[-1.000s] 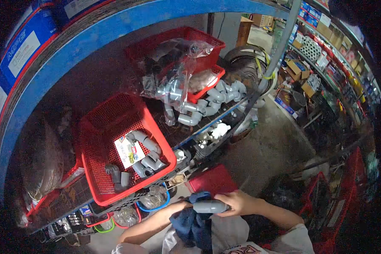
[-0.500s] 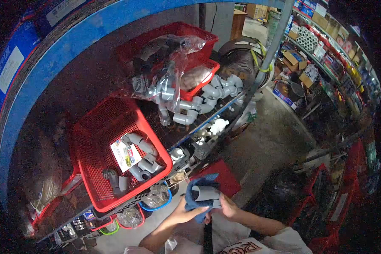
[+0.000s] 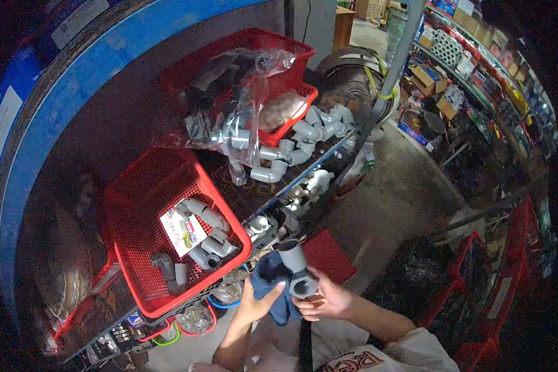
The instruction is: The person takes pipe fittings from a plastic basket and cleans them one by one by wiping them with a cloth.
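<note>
In front of my body, my right hand (image 3: pixel 327 299) grips a grey pipe fitting (image 3: pixel 292 255) by its lower end, where a round opening faces up toward me. My left hand (image 3: pixel 258 304) is closed around a bunched dark blue cloth (image 3: pixel 271 279), its thumb lying over the folds. Cloth and fitting are side by side, the cloth at the fitting's left. Up and to the left, a red mesh basket (image 3: pixel 245 232) holds several grey fittings (image 3: pixel 214 217) and a printed white card (image 3: pixel 181 232).
Behind the basket, more grey elbow fittings (image 3: pixel 270 172) lie on the shelf beside a smaller red basket (image 3: pixel 307 102) and clear plastic bags (image 3: pixel 254 80). Small bins (image 3: pixel 195 319) hang under the shelf's front edge. A grey post (image 3: pixel 403 56) stands to the right; a red panel (image 3: pixel 328 257) lies below.
The fitting has come out of the cloth and turned more upright in my right hand. My left hand has shifted slightly left with the cloth.
</note>
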Tool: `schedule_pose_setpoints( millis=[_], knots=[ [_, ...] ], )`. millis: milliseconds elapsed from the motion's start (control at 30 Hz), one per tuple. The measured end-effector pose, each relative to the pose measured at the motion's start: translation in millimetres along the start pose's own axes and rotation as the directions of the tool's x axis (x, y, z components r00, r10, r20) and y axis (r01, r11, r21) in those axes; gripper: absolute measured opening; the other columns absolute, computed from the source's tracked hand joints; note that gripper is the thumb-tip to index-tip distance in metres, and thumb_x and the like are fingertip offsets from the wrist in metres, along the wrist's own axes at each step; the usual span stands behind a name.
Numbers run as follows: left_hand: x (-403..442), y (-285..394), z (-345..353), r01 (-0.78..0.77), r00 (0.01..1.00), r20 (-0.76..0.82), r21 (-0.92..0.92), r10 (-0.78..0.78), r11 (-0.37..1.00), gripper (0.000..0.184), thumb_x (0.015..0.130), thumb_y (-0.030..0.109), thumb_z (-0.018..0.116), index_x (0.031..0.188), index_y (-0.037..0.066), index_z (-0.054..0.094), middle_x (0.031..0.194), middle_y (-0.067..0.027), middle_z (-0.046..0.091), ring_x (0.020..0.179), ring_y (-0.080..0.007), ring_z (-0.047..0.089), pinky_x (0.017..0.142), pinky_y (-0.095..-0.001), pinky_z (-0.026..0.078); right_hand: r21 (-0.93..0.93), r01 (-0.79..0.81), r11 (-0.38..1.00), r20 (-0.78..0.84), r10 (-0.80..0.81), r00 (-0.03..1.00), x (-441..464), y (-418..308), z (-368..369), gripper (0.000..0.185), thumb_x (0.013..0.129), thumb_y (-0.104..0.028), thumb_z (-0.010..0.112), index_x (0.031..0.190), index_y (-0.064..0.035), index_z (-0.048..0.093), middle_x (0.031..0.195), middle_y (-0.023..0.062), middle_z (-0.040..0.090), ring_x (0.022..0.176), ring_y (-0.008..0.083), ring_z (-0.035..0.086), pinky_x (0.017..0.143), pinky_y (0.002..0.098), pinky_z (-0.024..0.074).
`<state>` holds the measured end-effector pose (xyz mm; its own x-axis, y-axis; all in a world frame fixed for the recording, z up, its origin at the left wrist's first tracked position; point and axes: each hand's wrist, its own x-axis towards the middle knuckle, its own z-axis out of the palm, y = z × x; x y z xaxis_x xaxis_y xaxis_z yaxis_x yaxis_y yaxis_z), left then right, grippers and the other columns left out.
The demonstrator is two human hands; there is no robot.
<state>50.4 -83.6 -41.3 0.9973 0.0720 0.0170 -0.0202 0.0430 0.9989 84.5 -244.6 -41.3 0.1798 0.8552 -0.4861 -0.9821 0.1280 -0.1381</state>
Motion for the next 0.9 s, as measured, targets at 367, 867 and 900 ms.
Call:
schedule_pose_setpoints(
  millis=[367,867,900],
  knots=[
    [-2,36,-22,-0.089,0.952,0.302,0.428,-0.049,0.899,0.047,0.055,0.007,0.063,0.097,-0.006,0.047,0.08,-0.0216,0.053,0.074,-0.0313,0.054,0.066,-0.0311,0.042,-0.547,0.266,0.794,0.054,-0.284,0.957,4,4,-14,0.025,0.08,-0.028,0.046,0.077,-0.0036,0.049,0.059,0.0016,0.048,0.046,0.0062,0.041,0.039,0.0207,0.0309],
    [-4,10,-12,-0.799,0.583,0.736,0.596,0.344,0.08,0.028,0.059,0.011,0.05,0.087,0.007,0.048,0.07,-0.0036,0.044,0.06,-0.0141,0.05,0.049,-0.0242,0.044,-0.48,0.027,0.877,0.358,0.168,0.918,-16,-12,-50,0.047,0.078,-0.048,0.039,0.092,-0.0044,0.048,0.074,0.0036,0.054,0.054,0.0092,0.048,0.042,0.0203,0.0359],
    [-4,7,-14,-0.829,0.518,0.772,0.56,0.37,-0.007,0.024,0.061,0.015,0.048,0.085,0.011,0.049,0.072,-0.0007,0.044,0.061,-0.0094,0.05,0.048,-0.0206,0.043,-0.448,-0.007,0.894,0.31,0.162,0.937,-22,-8,-40,0.048,0.078,-0.049,0.037,0.091,-0.0046,0.049,0.074,0.0033,0.054,0.054,0.01,0.049,0.041,0.0211,0.0365]
  ],
)
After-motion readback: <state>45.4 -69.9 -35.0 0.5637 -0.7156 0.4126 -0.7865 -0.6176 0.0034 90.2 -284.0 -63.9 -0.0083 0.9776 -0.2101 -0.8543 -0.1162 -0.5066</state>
